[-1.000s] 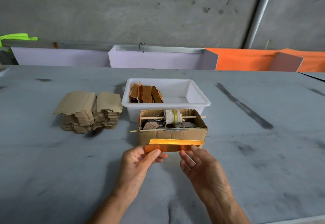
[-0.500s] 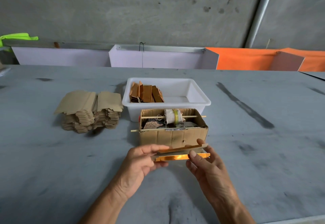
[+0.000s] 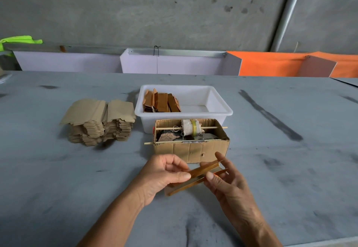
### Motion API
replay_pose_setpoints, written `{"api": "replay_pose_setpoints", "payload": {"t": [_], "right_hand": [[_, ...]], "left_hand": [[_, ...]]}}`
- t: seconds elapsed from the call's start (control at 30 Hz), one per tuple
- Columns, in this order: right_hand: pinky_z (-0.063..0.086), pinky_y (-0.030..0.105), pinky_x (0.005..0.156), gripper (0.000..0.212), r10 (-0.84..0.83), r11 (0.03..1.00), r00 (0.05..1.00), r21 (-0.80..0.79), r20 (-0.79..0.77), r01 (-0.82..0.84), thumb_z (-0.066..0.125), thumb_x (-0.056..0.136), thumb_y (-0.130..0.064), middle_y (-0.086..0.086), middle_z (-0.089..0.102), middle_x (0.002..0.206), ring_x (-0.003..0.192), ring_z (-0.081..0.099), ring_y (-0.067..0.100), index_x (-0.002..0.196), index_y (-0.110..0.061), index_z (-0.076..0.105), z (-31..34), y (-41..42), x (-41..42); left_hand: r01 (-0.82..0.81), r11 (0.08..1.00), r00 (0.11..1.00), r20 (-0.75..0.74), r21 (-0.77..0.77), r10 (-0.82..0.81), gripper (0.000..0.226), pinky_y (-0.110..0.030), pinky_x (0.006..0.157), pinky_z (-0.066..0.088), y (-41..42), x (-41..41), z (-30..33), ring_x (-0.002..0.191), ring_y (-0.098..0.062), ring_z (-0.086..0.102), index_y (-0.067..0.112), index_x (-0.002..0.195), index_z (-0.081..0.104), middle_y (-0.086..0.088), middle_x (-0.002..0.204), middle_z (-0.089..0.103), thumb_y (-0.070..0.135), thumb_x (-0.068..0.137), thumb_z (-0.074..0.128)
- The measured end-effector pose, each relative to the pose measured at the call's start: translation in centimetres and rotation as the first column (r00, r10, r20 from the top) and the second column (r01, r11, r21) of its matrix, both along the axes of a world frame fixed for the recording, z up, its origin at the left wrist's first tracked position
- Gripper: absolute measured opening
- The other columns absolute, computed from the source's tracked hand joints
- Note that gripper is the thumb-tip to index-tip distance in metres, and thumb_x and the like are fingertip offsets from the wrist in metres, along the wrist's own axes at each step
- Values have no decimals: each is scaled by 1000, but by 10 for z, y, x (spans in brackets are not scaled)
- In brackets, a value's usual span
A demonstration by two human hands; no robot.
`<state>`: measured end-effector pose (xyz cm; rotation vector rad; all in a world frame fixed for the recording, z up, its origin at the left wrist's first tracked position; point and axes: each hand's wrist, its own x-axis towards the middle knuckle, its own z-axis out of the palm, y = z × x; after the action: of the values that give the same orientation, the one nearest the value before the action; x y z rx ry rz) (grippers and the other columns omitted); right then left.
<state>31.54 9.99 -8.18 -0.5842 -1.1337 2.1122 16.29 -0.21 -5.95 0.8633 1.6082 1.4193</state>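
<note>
From the head camera, both hands are up over the grey table (image 3: pixel 290 169), close together and joined by one piece of work. The left hand (image 3: pixel 164 177) pinches a long golden-brown folded card strip (image 3: pixel 200 170) between thumb and curled fingers. The right hand (image 3: pixel 228 184) holds the strip's other end, thumb on the near side and fingers behind it. The strip is held off the table, tilted with its right end higher, just in front of the open cardboard box (image 3: pixel 191 151). Two thin sticks (image 3: pixel 168 128) cross that box, one carrying a cloth roll (image 3: pixel 190 127). Behind it sits a white tub (image 3: pixel 222 109) holding folded brown pieces (image 3: pixel 160 102) at its left end. Well to the left, there's a stack of flat card blanks (image 3: pixel 98 122).
</note>
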Motion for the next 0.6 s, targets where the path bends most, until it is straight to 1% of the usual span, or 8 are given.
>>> {"api": "replay_pose_setpoints", "payload": {"t": [0.03, 0.1, 0.17, 0.27, 0.37, 0.43, 0.53, 0.6], "right_hand": [[58, 28, 75, 72, -4, 1000, 1000, -22, -20, 3, 70, 62, 3, 23, 70, 100, 88, 69, 28, 129, -14, 48, -1, -1, -1], [58, 26, 70, 64, -3, 999, 998, -50, -57, 0, 67, 64, 6, 20, 71, 92, 83, 70, 25, 125, -6, 51, -3, -2, -3], [57, 25, 67, 55, 4, 998, 997, -59, -74, -8, 67, 64, 7, 20, 70, 91, 80, 70, 24, 118, 1, 54, -4, -2, -5], [58, 27, 68, 45, 7, 997, 998, -78, -64, -12, 68, 62, 10, 22, 70, 90, 80, 70, 26, 106, 6, 60, -6, -1, -4], [59, 29, 65, 32, 4, 992, 1000, -123, -30, -8, 67, 61, 10, 23, 70, 88, 77, 71, 27, 92, 6, 66, -10, -1, -5], [60, 29, 63, 24, -1, 988, 999, -155, -36, -4, 65, 62, 10, 23, 70, 83, 73, 71, 27, 85, 5, 68, -10, -3, -8], [59, 29, 58, 18, -6, 981, 997, -195, -71, -8, 64, 63, 10, 22, 70, 78, 66, 70, 25, 79, 4, 68, -7, -6, -12], [59, 28, 55, 16, -13, 977, 999, -211, -52, 2, 66, 64, 8, 21, 69, 77, 63, 69, 24, 79, 2, 68, -5, -8, -13]], "left_hand": [[-7, 1000, 1000, -5, -12, 7, 19, -17, 52, 47, 1, 1, 1, 63, -9, 63, 6, 87, 67, -7, 77, 70, -4, 72, 74], [-32, 999, 999, -24, -27, 31, 26, -17, 55, 49, 3, 2, 1, 64, -6, 63, 7, 91, 66, -2, 75, 70, -7, 71, 74], [-54, 998, 997, -53, -32, 52, 28, -17, 59, 50, 4, 3, 2, 65, -6, 62, 9, 90, 65, -2, 76, 68, -9, 70, 74], [-60, 998, 995, -76, -13, 59, 29, -18, 63, 51, 6, 3, 2, 68, -7, 62, 10, 89, 66, -3, 77, 68, -10, 69, 74], [-81, 997, 994, -77, -15, 80, 31, -16, 57, 50, 8, 3, 3, 64, -4, 64, 11, 89, 66, -2, 76, 68, -10, 69, 74], [-89, 996, 994, -61, -18, 88, 33, -16, 53, 48, 9, 4, 3, 60, -4, 63, 13, 88, 65, -1, 73, 68, -13, 69, 73], [-98, 995, 994, -59, -23, 96, 33, -17, 51, 47, 10, 5, 2, 59, -5, 64, 15, 84, 65, 2, 67, 69, -13, 69, 73], [-103, 994, 993, -65, -23, 101, 32, -16, 51, 47, 10, 5, 2, 59, -5, 64, 15, 83, 65, 3, 66, 69, -13, 69, 73]]}}
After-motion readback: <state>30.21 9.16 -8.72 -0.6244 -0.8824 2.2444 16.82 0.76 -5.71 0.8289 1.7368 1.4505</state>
